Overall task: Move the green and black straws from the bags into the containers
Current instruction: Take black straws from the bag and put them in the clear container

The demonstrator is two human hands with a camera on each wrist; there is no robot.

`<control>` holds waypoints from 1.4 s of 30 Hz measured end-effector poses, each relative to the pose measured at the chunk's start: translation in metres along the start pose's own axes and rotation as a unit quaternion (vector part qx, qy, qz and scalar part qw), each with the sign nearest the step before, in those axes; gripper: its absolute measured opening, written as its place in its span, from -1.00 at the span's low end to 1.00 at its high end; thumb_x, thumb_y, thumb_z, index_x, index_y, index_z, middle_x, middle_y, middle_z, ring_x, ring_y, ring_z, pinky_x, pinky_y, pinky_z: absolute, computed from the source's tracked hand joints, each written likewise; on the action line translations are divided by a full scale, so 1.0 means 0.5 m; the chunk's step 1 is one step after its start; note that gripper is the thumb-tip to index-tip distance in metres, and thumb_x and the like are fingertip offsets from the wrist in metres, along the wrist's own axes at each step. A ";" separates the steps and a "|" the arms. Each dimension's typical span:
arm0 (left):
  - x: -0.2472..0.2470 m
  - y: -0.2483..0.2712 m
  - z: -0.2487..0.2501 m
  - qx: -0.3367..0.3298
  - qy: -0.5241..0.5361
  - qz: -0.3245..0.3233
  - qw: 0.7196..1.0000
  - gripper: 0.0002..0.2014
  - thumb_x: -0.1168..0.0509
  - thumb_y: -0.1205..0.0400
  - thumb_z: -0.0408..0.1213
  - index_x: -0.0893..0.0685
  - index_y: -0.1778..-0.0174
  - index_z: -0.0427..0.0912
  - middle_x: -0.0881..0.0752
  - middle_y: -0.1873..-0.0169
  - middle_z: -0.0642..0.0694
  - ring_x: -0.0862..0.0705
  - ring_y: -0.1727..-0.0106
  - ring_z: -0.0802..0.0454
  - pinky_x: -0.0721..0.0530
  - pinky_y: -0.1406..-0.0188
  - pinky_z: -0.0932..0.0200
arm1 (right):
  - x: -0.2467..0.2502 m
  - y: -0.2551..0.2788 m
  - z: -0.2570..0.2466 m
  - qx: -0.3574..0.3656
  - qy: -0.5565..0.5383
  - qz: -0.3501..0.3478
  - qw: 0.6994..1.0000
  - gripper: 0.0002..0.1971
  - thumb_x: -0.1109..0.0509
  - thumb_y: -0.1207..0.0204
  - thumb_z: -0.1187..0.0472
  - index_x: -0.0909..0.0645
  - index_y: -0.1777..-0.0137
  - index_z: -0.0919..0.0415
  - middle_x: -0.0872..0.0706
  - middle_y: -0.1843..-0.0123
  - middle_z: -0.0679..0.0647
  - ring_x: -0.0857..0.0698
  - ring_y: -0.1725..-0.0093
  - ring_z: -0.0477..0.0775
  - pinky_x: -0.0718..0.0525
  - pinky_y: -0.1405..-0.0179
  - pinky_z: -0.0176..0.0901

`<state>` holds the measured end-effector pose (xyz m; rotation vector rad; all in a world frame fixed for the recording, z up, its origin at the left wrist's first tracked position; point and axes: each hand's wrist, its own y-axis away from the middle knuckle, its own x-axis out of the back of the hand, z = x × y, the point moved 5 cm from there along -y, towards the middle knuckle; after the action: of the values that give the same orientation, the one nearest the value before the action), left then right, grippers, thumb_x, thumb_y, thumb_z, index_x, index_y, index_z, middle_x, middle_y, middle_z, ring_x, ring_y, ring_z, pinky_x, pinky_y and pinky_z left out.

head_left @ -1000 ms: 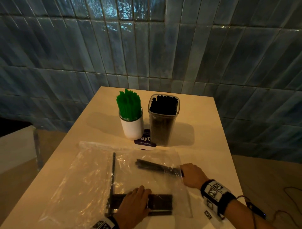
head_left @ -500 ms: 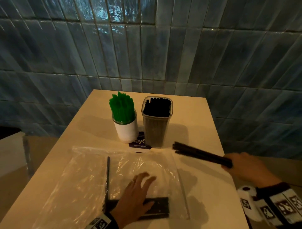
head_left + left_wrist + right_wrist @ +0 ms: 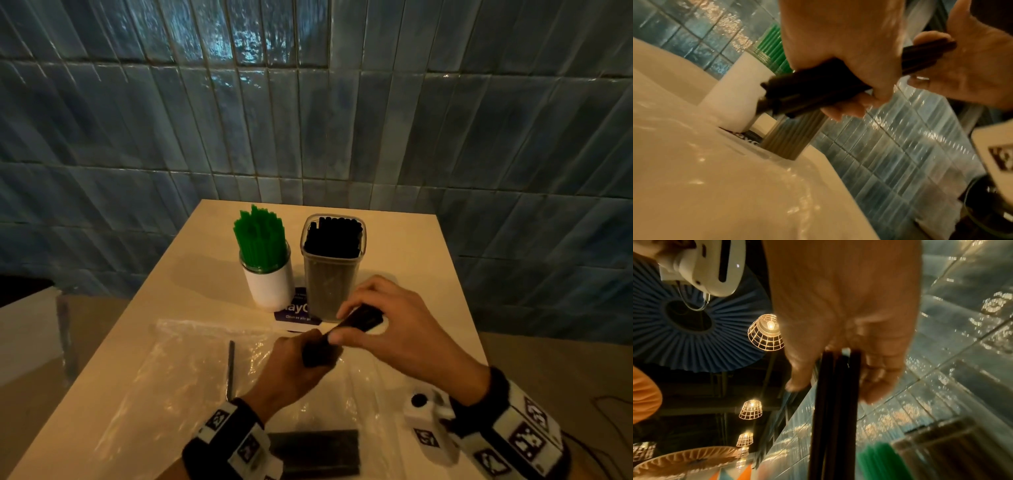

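Both hands hold one bundle of black straws [image 3: 342, 334] [image 3: 818, 84] [image 3: 834, 402] above the table, just in front of the containers. My left hand [image 3: 294, 370] grips its near end; my right hand [image 3: 387, 325] pinches the far end. Behind them a clear square container [image 3: 330, 274] stands full of black straws, and a white cup [image 3: 270, 284] to its left holds green straws [image 3: 262, 240]. A clear plastic bag [image 3: 164, 394] lies flat on the table with one loose black straw [image 3: 230, 370] and a dark pack of straws [image 3: 315, 452] at its near edge.
A purple card [image 3: 298, 313] lies under the containers. The beige table [image 3: 404, 240] ends at a blue tiled wall [image 3: 308, 120] behind. A chair [image 3: 27, 335] stands off the table's left side. Wire lamps [image 3: 765, 332] hang overhead.
My right hand swung the black straw bundle in from the right to in front of me. My left hand lifted off the dark pack on the bag and took hold of the bundle's near end.
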<state>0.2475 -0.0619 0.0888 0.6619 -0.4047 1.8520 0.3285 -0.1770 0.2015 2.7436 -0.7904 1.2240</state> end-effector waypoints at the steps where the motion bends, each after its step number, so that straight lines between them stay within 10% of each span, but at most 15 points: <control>1: -0.003 -0.002 0.011 -0.003 0.049 -0.012 0.999 -0.81 -0.39 -0.55 -0.18 -0.54 0.20 0.22 -0.64 0.44 0.20 -0.64 0.44 0.34 -0.59 0.35 0.40 | -0.003 -0.004 -0.010 0.043 -0.058 0.056 0.996 -0.72 -0.41 -0.34 -0.26 -0.65 0.14 -0.09 -0.59 0.07 -0.24 -0.60 0.02 -0.22 -0.54 0.03 -0.48; 7: -0.026 -0.014 0.089 -0.002 0.167 -0.165 0.972 -0.87 -0.45 -0.49 -0.16 -0.64 0.20 -0.08 -0.65 0.57 0.11 -0.56 0.59 0.26 -0.50 0.59 0.36 | -0.003 0.003 -0.011 0.117 -0.373 0.311 0.866 -0.82 -0.39 -0.49 -0.03 -0.57 -0.05 -0.09 -0.72 0.11 -0.10 -0.75 0.32 0.00 -0.73 0.26 -0.23; 10: -0.036 -0.024 0.110 -0.015 0.189 -0.197 0.962 -0.77 -0.47 -0.48 -0.16 -0.66 0.03 -0.15 -0.72 0.43 0.00 -0.63 0.50 0.07 -0.53 0.57 0.17 | 0.005 0.002 -0.014 0.149 -0.345 0.336 0.864 -0.80 -0.35 -0.54 0.05 -0.51 -0.12 -0.22 -0.69 0.27 -0.11 -0.69 0.46 -0.06 -0.69 0.38 -0.26; 17: 0.041 -0.099 0.171 -0.148 0.090 -0.109 0.979 -0.43 -0.50 -0.36 0.10 -0.52 -0.27 0.13 -0.59 -0.20 0.23 -0.61 -0.16 0.26 -0.65 0.00 0.34 | 0.109 -0.002 0.010 0.199 -0.290 0.446 0.823 -0.85 -0.25 -0.63 0.09 -0.47 -0.16 -0.09 -0.62 0.39 0.02 -0.62 0.54 0.01 -0.64 0.53 -0.20; 22: 0.156 -0.198 0.172 -0.120 0.027 0.150 0.981 -0.49 -0.23 -0.57 0.14 -0.42 -0.41 0.07 -0.51 -0.35 -0.01 -0.47 -0.35 0.05 -0.49 -0.35 0.11 | 0.209 -0.008 0.038 0.185 -0.248 0.541 0.782 -0.91 -0.21 -0.65 0.20 -0.37 -0.09 0.12 -0.58 0.41 -0.09 -0.58 0.57 -0.06 -0.59 0.57 -0.24; 31: 0.086 -0.311 0.091 -0.028 -0.309 0.045 0.950 0.01 0.01 -0.46 0.48 0.08 -0.64 -0.18 0.02 -0.65 -0.17 0.05 -0.65 -0.11 0.16 -0.58 0.00 | 0.340 -0.084 0.013 0.235 -0.233 0.601 0.728 -0.95 -0.17 -0.66 0.30 -0.34 -0.06 0.24 -0.52 0.34 0.10 -0.57 0.56 -0.05 -0.57 0.59 -0.22; 42: 0.055 -0.186 0.081 -0.193 -0.277 0.211 0.917 -0.11 -0.19 -0.31 0.43 -0.56 -0.33 -0.25 -0.65 -0.14 -0.17 -0.63 -0.12 -0.18 -0.65 -0.05 0.01 | 0.279 -0.217 -0.043 0.231 -0.334 0.517 0.754 -0.91 -0.27 -0.60 0.39 -0.45 0.00 0.22 -0.60 0.34 0.04 -0.65 0.52 -0.01 -0.68 0.54 -0.14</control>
<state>0.3368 -0.0302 0.1345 0.8638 -1.3392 1.8707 0.4420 -0.1385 0.3331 3.1605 -2.6564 0.3299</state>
